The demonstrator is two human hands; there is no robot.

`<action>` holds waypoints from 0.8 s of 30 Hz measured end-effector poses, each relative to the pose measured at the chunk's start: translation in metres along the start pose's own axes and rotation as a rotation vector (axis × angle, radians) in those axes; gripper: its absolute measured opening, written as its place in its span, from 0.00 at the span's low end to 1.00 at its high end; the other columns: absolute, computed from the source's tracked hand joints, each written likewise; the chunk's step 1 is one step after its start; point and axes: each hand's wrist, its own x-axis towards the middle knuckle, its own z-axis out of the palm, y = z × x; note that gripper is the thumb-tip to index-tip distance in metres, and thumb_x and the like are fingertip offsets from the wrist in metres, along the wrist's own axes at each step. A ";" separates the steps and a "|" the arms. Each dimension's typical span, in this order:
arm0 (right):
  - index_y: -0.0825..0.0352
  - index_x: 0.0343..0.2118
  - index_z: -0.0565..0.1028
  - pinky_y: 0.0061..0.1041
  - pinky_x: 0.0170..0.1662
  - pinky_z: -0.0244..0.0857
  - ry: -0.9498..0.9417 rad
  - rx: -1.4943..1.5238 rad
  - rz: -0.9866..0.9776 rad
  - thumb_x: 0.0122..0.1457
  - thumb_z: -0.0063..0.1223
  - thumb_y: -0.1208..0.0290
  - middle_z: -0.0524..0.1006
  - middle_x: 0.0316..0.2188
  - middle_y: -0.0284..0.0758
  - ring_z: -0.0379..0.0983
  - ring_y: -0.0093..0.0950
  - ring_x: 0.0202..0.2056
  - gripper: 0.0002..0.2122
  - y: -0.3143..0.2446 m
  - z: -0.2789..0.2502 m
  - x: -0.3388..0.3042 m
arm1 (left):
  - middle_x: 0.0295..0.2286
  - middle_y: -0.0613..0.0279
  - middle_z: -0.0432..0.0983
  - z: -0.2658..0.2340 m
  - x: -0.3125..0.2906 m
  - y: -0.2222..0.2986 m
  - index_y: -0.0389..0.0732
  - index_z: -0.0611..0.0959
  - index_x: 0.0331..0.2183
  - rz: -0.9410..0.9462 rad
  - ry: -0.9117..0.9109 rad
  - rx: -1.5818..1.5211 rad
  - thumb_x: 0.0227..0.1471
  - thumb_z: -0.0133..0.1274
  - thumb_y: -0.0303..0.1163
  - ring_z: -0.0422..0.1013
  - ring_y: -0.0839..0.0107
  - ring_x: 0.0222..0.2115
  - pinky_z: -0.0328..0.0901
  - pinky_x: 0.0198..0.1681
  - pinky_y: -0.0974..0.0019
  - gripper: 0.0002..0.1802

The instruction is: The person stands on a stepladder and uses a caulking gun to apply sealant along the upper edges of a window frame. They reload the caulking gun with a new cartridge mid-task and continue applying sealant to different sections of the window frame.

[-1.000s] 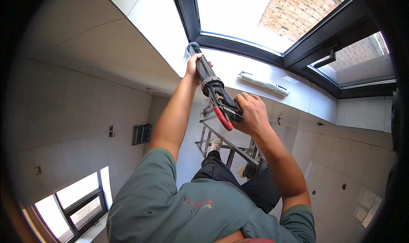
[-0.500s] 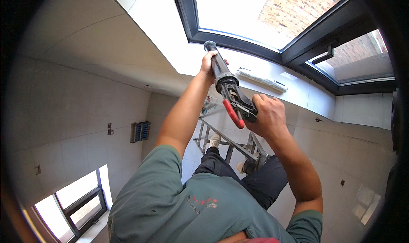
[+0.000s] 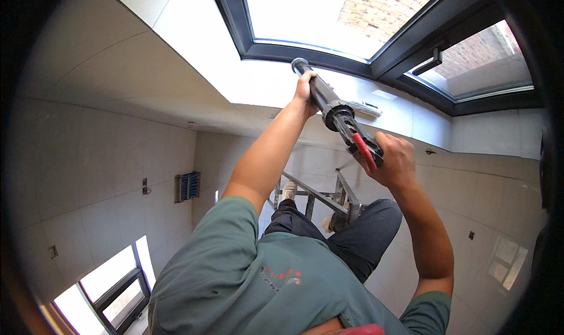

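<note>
A caulking gun (image 3: 322,94) with a black barrel slants from the window's lower frame down toward my right side. My left hand (image 3: 306,94) is wrapped round the barrel near its far end. At the near end my right hand (image 3: 395,160) is closed on the gun's handle, beside a red lever (image 3: 363,151). The barrel's round far cap lies close to the dark frame; whether it touches cannot be made out. A pale tube (image 3: 369,109) rests on the white sill (image 3: 264,79), partly hidden behind the gun.
The dark-framed window (image 3: 282,50) has a handle (image 3: 429,62) on its right sash. Below me is a metal stepladder or stand (image 3: 320,197), with my feet by it. A blue-and-grey wall box (image 3: 187,186) and a second window (image 3: 120,294) are at left.
Both hands have carried the gun to the right, and its barrel now covers more of the pale tube. The red lever has turned and sits closer to my right hand. The view has shifted slightly.
</note>
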 end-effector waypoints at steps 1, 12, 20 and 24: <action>0.60 0.22 0.72 0.31 0.25 0.64 0.013 -0.001 0.001 0.50 0.70 0.51 0.74 0.17 0.33 0.72 0.30 0.17 0.20 0.005 0.000 -0.003 | 0.33 0.46 0.76 0.003 0.003 -0.006 0.30 0.71 0.45 -0.004 0.017 -0.012 0.51 0.51 0.50 0.75 0.54 0.35 0.73 0.42 0.48 0.32; 0.61 0.31 0.77 0.30 0.27 0.67 -0.063 0.009 0.088 0.54 0.68 0.49 0.77 0.20 0.33 0.75 0.32 0.21 0.19 0.036 -0.013 -0.017 | 0.37 0.42 0.75 0.027 0.023 -0.036 0.31 0.67 0.50 -0.035 -0.056 -0.005 0.52 0.50 0.51 0.75 0.49 0.40 0.72 0.45 0.43 0.35; 0.62 0.30 0.77 0.33 0.35 0.67 -0.026 0.310 -0.021 0.51 0.72 0.51 0.77 0.24 0.34 0.74 0.33 0.26 0.19 0.045 -0.018 -0.008 | 0.37 0.40 0.75 0.027 0.034 -0.041 0.31 0.68 0.49 -0.036 -0.059 0.005 0.52 0.50 0.52 0.75 0.48 0.40 0.72 0.46 0.41 0.35; 0.62 0.30 0.78 0.32 0.34 0.67 -0.005 0.218 -0.054 0.50 0.73 0.50 0.76 0.23 0.34 0.73 0.32 0.25 0.20 0.058 -0.014 -0.014 | 0.37 0.39 0.75 0.034 0.034 -0.049 0.31 0.67 0.50 -0.036 -0.067 0.001 0.52 0.50 0.51 0.75 0.48 0.40 0.72 0.47 0.41 0.35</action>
